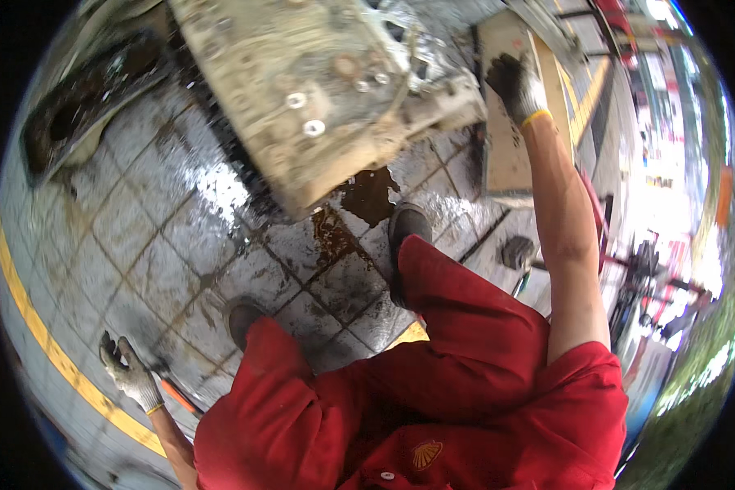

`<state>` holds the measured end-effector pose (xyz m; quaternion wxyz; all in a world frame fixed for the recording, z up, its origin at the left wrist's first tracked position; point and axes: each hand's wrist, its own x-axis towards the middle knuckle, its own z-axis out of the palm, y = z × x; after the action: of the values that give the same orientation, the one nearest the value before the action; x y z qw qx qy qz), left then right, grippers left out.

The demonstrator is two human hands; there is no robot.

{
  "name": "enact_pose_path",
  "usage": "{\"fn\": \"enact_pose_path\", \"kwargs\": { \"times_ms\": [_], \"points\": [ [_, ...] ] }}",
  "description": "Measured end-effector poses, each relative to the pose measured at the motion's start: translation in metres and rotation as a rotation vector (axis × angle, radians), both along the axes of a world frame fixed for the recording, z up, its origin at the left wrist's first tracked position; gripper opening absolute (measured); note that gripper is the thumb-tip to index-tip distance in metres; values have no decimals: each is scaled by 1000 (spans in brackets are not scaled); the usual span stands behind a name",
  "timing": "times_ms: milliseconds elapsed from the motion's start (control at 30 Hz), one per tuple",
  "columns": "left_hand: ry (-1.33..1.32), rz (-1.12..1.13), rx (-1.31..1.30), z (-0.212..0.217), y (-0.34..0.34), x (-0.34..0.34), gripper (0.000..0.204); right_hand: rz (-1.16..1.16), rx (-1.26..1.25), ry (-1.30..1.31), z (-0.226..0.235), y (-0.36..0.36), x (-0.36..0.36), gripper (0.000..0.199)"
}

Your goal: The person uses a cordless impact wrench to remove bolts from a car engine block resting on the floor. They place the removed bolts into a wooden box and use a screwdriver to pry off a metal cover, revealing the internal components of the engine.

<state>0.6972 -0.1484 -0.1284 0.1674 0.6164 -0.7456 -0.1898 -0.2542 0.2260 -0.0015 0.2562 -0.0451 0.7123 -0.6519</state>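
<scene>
My left hand (131,377), in a grimy knitted glove with dark fingers, hangs low on the left with nothing in it, fingers slightly apart. Near it on the floor lies a tool with an orange handle (180,396). At the upper right, my right hand (518,88), gloved the same way, is over a light brown box (506,155), its fingers partly spread. Contact with the box is hard to judge. Before me is a large, dirty beige metal machine block (302,90) with bolt holes and two bright round fittings.
A black, oil-stained tray (90,114) sits at the upper left. Dark oil puddles (367,196) spread on the wet tiled floor (159,237) by my shoes. A yellow line (65,363) runs along the left. A small dark block (517,251) lies below the box.
</scene>
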Motion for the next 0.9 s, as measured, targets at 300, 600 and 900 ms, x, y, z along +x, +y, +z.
{"fn": "enact_pose_path", "kwargs": {
  "times_ms": [300,600,900],
  "points": [
    [416,-1246,-324,197,-20,-355,48,-181,59,237,86,75,140,79],
    [183,-1460,-294,225,58,-452,51,-339,112,516,144,164,231,58],
    [-89,-1332,-170,235,86,-470,53,-1126,202,270,31,426,265,53]
  ]
}}
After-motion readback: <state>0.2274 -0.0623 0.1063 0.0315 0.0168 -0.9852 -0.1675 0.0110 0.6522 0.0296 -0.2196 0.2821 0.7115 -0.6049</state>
